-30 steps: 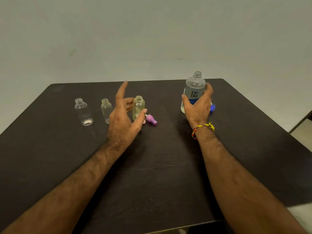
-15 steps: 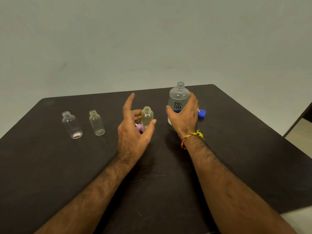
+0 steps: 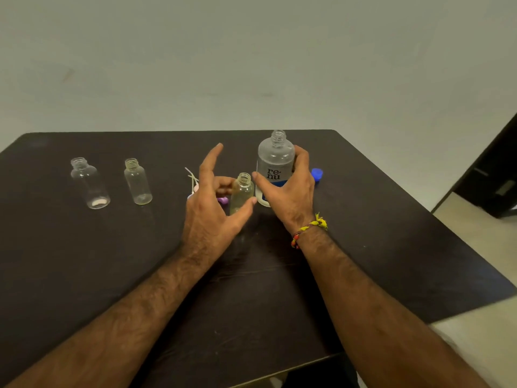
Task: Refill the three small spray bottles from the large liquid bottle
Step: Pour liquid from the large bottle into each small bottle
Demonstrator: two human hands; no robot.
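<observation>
One big clear plastic bottle with a blue label [image 3: 275, 169] stands far on the dark bench [image 3: 391, 233], gripped round its middle by the right hand [image 3: 288, 196]. It looks light and a bit slippery. Three small clear plastic bottles: two [image 3: 89, 183] [image 3: 138, 182] stand left, one [image 3: 242, 193] sits between the left hand's [image 3: 211, 208] curled thumb and fingers; whether they press it, I cannot tell.

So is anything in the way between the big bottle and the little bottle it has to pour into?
Nothing visible is. The big bottle, gripped by the right hand, stands right beside the little bottle. Both have their caps off. The left hand is around the little bottle's side, not over its mouth.
</observation>
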